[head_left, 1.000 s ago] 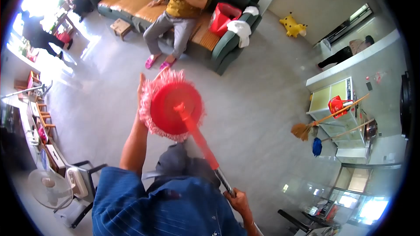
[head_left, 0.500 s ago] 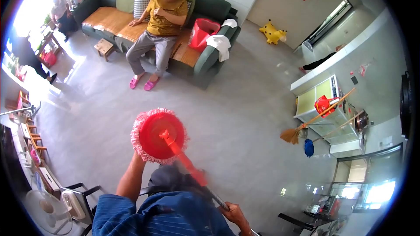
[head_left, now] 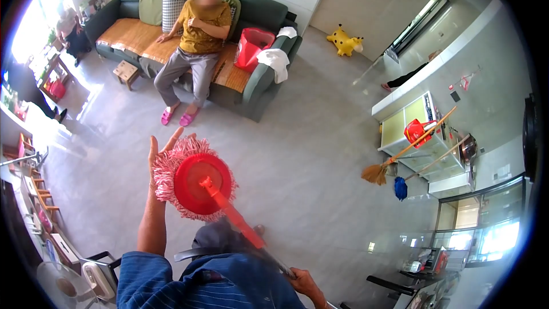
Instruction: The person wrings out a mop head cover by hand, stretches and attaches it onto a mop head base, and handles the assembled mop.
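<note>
A round spin mop [head_left: 203, 183] with a red plastic head and pink-white strands is raised in front of me, its head tilted toward the camera. My right hand [head_left: 307, 284] is wrapped around the grey part of its handle, beside my body. Behind the far-left edge of the strands, my left hand [head_left: 155, 151] is open with its fingers stretched apart. The palm is partly covered by the strands, and I cannot tell whether it touches them.
A person [head_left: 200, 40] sits on a green sofa [head_left: 260, 94], near a red bag [head_left: 251, 48]. A wooden stool [head_left: 125, 72] stands in front. On the right, a broom [head_left: 374, 174] and a blue mop [head_left: 400, 189] lean by a cabinet [head_left: 394, 129]. A fan [head_left: 63, 283] is lower left.
My left hand has come out from behind the mop head and spread its fingers upward at its left. The mop head has shifted slightly left and down; strands fan out on the left.
</note>
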A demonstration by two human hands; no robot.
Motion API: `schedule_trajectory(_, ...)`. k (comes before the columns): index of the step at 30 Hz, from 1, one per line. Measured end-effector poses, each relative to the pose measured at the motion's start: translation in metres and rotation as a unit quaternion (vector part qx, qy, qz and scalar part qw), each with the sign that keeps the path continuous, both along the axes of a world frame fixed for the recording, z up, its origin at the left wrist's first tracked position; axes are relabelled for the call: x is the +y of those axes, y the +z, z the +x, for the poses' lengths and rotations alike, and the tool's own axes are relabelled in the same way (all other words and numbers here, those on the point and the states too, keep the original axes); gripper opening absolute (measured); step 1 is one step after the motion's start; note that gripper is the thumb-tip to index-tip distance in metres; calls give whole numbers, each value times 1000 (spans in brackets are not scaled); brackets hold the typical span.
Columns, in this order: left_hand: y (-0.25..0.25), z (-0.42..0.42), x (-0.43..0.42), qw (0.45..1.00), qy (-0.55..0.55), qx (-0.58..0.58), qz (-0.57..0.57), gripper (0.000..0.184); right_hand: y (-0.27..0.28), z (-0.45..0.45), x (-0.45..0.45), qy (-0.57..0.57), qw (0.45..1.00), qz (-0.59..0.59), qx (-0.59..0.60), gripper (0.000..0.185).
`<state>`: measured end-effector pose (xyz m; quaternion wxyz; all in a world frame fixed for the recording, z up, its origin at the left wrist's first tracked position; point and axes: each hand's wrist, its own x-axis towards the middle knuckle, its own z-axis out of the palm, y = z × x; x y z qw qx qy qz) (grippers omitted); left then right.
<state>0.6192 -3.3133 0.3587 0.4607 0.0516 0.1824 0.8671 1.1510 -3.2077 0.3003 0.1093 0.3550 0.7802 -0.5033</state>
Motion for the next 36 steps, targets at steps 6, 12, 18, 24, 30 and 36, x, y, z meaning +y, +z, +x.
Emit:
schedule_trajectory(6,-20,-36,-16,998,32,58,-8,89,12,-7,1,-37,999,-27,20,18)
schedule_trajectory(12,-113,-19,-37,996,62,-43,-53,80,15,-12,10,-8,999,-5,35,21)
schedule_trajectory(18,-125,92,-1,994,-86,-64,14,78,32,-29,15,-7,999,-37,-12,22)
schedule_trajectory(24,-44,93,37,994,-94,-16,61,76,13,-25,16,-31,995,-95,-32,23)
schedule_trajectory(30,-27,58,15,997,-50,53,-21,74,-4,-16,13,-3,997,-69,-25,22)
schedule_trajectory(36,-12,28,-2,999,-34,-5,4,73,15,-27,13,-10,993,-113,-36,32)
